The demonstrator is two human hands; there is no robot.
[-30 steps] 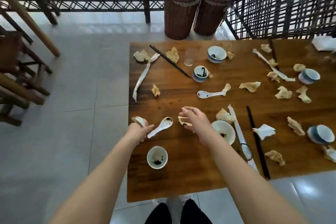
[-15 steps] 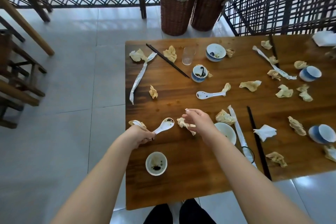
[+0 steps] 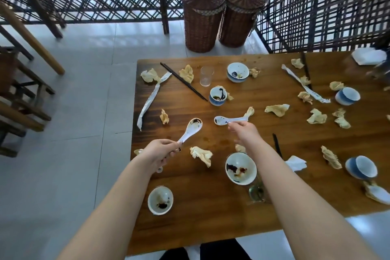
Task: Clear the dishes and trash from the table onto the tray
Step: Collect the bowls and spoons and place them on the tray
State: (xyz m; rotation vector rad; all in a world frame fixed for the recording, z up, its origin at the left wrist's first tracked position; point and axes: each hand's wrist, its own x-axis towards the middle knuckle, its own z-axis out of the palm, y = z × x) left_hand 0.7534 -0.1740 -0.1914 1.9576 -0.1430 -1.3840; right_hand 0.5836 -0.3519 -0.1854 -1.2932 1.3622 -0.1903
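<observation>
Now the left hand (image 3: 159, 154) is gripping the handle of a stained white spoon (image 3: 191, 131), fingers curled round it, bowl end tilting up over the near left part of the table (image 3: 211, 228). The right hand (image 3: 242, 132) is reaching out to a second spoon (image 3: 229, 120) lying flat mid-table. Its fingertips are curling down right at the handle, but whether they are actually pinching it cannot be told.

A twisted napkin (image 3: 250, 112) is touching the far tip of that handle. A blue cup (image 3: 218, 96) is sitting just beyond, with black chopsticks (image 3: 183, 81) and a clear glass (image 3: 205, 76) farther back. The right forearm is crossing beside a smeared white bowl (image 3: 240, 168). A small cup (image 3: 160, 199) is standing near the left forearm, and a long paper sleeve (image 3: 150, 99) is trailing along the left edge.

Compared with half a second ago, the right hand is no longer pinching the crumpled napkin (image 3: 201, 155). That is now lying on the wood between the two hands, and the hand has moved farther out to the second spoon. The left hand is still keeping hold of its spoon.
</observation>
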